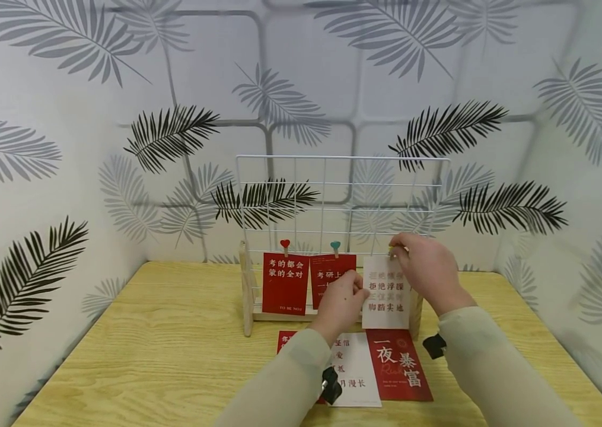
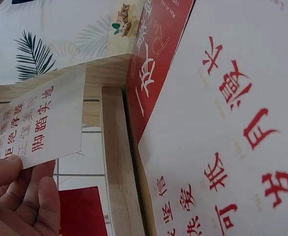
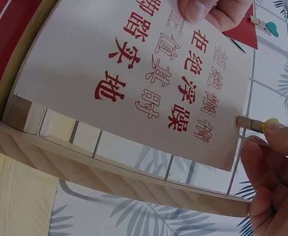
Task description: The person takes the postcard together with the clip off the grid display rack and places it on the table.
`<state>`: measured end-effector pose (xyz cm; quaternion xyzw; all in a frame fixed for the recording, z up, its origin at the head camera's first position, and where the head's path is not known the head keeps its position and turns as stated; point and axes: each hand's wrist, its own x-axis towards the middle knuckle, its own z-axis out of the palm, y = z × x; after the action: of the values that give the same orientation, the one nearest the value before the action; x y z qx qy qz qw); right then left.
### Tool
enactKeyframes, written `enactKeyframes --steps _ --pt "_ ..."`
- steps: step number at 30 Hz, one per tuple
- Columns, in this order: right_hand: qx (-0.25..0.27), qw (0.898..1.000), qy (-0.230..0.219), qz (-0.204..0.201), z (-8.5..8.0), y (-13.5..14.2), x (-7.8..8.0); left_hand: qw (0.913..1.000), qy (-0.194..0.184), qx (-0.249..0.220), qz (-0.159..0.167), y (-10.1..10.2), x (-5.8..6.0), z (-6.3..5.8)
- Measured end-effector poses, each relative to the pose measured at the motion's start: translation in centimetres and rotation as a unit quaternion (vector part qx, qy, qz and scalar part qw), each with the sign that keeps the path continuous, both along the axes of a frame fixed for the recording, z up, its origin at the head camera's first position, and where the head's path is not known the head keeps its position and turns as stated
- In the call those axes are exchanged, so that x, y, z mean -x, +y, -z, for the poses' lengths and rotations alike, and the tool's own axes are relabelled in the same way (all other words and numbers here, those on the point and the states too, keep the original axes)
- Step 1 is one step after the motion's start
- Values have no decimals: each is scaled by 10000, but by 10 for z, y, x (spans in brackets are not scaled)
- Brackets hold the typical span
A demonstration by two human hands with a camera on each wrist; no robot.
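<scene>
A white card with red Chinese lettering (image 1: 386, 320) hangs upright against the right part of a white wire grid (image 1: 343, 158). My left hand (image 1: 340, 301) pinches its left edge between thumb and fingers. At the card's top edge, my right hand (image 1: 431, 271) pinches a small wooden clothespin with a yellow top (image 3: 249, 124); in the right wrist view its tip lies on the card. To the left, a red card (image 1: 286, 290) hangs under a red heart clothespin (image 1: 285, 244). Beside it, a second red card (image 1: 327, 265), partly behind my left hand, hangs under a teal heart clothespin (image 1: 335, 245).
The grid stands in a wooden base (image 1: 248, 296) on a wood-grain table (image 1: 172, 332). In front lie a white card (image 1: 354, 391), a red card (image 1: 399, 379) and another red one (image 1: 286, 339) mostly hidden by my left arm. Leaf-patterned cloth (image 1: 301, 71) rises behind.
</scene>
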<state>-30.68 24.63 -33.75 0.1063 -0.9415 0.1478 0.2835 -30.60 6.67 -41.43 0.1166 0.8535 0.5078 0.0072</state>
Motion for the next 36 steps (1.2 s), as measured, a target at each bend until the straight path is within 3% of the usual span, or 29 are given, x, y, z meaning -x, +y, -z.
enactKeyframes --steps 14,26,36 --pt "426 9991 -22 -86 4 4 -2 9997 100 204 40 -4 -2 -2" --pt "771 9925 906 -275 16 8 -1 9995 130 250 106 -14 -7 -13" --pt "945 9891 1065 -385 14 14 -12 9990 369 247 74 -25 -12 -14"
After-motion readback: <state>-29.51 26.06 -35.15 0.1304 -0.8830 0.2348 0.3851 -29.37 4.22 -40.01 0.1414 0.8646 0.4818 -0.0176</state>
